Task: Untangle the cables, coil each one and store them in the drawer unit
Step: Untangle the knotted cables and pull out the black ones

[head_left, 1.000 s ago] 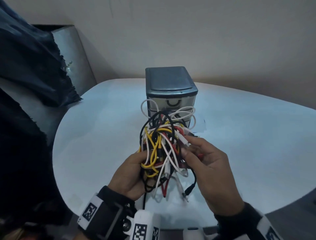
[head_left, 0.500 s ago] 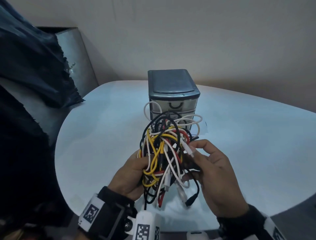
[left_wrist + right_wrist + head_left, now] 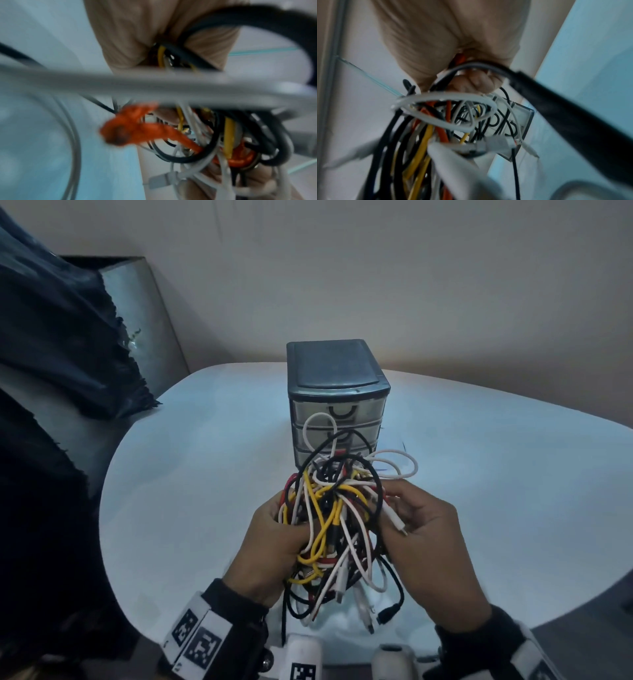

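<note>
The tangle of cables (image 3: 334, 529) is up off the bench (image 3: 191, 474), held between your two hands over its near edge. It is one knot of white, black, yellow and red leads, with loose ends and plugs hanging below your hands toward the bench. A white loop (image 3: 399, 465) and a black loop (image 3: 339, 446) stick out of the top of the knot.

Your left hand (image 3: 270, 553) grips the left side of the bundle, fingers curled into the cables; the left wrist view shows the palm closed on black and yellow strands (image 3: 164, 54), though that picture is blurred. Your right hand (image 3: 431, 542) holds the right side, fingers curled in, with a white plug end (image 3: 397, 523) lying across its fingers. From the right wrist, the curled fingers (image 3: 476, 81) have cable running through them.

Behind the tangle, toward the middle of the bench, stands the drawer unit (image 3: 337, 402), upright, dark-topped, with three clear drawers facing you, all pushed in. The top loops of the tangle overlap its lower drawers in the head view; whether they touch it you cannot tell.

Past the left edge of the bench lies dark cloth (image 3: 58, 337) over a grey surface.
</note>
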### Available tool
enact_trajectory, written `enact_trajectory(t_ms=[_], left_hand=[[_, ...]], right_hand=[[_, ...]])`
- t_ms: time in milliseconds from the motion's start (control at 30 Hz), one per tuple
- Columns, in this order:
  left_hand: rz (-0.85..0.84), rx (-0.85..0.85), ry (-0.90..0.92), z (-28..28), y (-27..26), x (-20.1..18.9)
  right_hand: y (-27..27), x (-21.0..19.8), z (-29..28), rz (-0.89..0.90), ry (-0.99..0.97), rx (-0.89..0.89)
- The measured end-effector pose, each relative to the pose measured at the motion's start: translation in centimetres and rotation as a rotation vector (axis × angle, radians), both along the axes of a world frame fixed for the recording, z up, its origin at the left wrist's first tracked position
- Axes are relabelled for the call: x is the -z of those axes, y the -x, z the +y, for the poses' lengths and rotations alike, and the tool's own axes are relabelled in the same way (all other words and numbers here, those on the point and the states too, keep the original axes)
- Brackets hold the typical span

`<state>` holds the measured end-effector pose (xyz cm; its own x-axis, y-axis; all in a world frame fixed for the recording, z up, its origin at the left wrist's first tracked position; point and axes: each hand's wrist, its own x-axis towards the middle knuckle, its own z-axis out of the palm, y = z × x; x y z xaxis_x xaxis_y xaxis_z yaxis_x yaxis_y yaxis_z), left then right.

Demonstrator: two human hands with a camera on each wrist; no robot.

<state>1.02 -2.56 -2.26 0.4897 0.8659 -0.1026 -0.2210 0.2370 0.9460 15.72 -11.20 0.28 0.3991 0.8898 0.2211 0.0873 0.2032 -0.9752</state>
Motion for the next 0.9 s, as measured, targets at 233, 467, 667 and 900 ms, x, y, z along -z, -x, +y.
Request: enact_trajectory(t_ms=[233,467,667,900], left_hand=[[0.047,-0.042,-0.144,0.1,0.1,0.5],[0.068,-0.024,-0.16,-0.1,-0.2,0.9],[-0.019,-0.03,-0.084,0.2,-0.2,0.7],[-0.235,0.153,0.239,-0.2,0.6,0.4]], right_hand=[[-0.4,0.0,-0.1,-0.09,0.087,-0.094],[-1.0,0.2,-0.3,-0.122,0.127,-0.118],[-0.6,0.7,-0.4,-0.248,0.021,0.002],[-0.1,0.2,0.0,0.032,-0.023,0.17]])
